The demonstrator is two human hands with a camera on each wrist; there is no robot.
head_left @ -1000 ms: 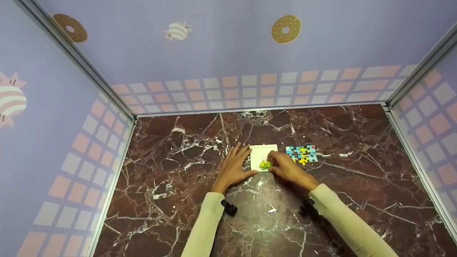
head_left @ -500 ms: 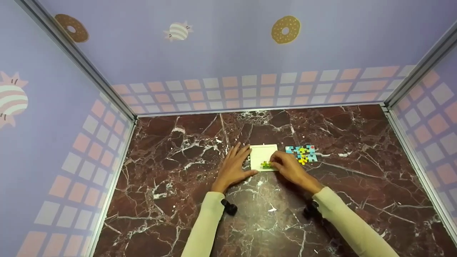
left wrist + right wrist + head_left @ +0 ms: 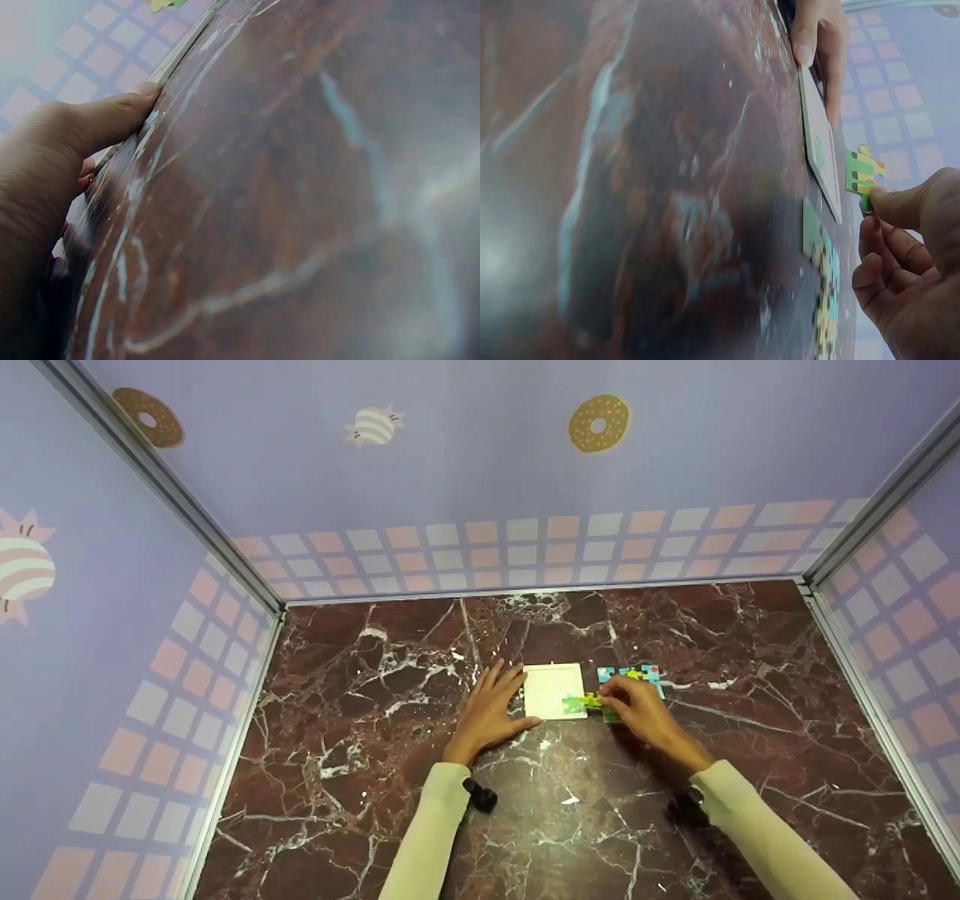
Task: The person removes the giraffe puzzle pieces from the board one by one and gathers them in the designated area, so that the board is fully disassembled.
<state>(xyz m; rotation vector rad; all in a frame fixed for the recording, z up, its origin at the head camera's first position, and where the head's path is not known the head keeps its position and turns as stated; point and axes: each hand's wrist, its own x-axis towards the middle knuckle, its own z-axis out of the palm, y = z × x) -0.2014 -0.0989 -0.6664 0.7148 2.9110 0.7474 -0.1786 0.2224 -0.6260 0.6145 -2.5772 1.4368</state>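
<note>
My left hand [image 3: 489,706] lies at the left side of a square cream puzzle tray [image 3: 544,690], fingers stretched out. Its thumb [image 3: 120,120] touches the tray's near edge. Between thumb and fingers, my right hand [image 3: 646,712] pinches a green and yellow jigsaw piece [image 3: 864,172], raised near the tray's right edge. A pale green patch [image 3: 573,705] shows in the tray's near right part; I cannot tell whether it is a piece or a reflection. Joined jigsaw pieces [image 3: 651,670], blue, yellow and green, lie right of the tray, partly hidden under my right hand.
The tray and pieces lie on a dark red marbled table [image 3: 405,810] with white veins. Purple walls [image 3: 480,472] with printed tiles and sweets enclose its back and sides. A small white scrap [image 3: 571,800] lies nearer the front.
My right hand has moved right with the green and yellow piece, from over the tray to its right edge, now covering part of the joined pieces. The left hand stays put.
</note>
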